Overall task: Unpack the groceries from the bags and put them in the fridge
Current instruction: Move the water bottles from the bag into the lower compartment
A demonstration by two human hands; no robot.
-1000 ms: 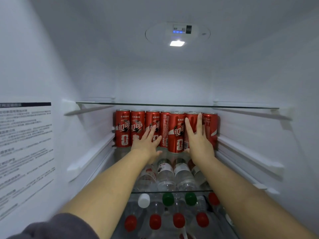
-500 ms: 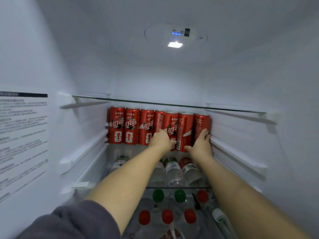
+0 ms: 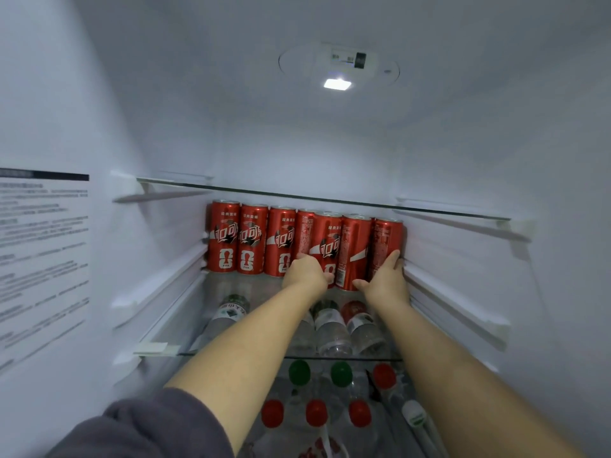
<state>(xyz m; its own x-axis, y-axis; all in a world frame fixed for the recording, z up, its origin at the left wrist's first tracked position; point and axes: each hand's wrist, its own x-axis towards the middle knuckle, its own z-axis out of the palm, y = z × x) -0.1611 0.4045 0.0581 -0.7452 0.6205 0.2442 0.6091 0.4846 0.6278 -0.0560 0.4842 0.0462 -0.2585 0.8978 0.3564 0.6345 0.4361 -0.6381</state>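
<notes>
A row of several red cola cans [image 3: 253, 241] stands on a glass fridge shelf [image 3: 231, 285], under a second glass shelf [image 3: 330, 200]. My left hand [image 3: 307, 272] is curled around the lower part of a can [image 3: 327, 239] right of the row's middle. My right hand [image 3: 386, 279] rests against the rightmost can [image 3: 385, 241]. Its fingers lie straight along that can's right side, and its thumb is spread to the base of the neighbouring can [image 3: 355, 246]. Both forearms reach in from below.
Water bottles with red and green caps [image 3: 330, 325] lie on the shelf below, with more bottles [image 3: 315, 413] nearer me. Shelf rails [image 3: 456, 292] line both side walls. A printed label [image 3: 43, 259] covers the left wall. The ceiling lamp [image 3: 337, 84] is lit.
Both hands have shifted right along the row and dropped to the cans' lower halves. The left hand went from flat fingers to a curled grip. The right cans now sit closer together.
</notes>
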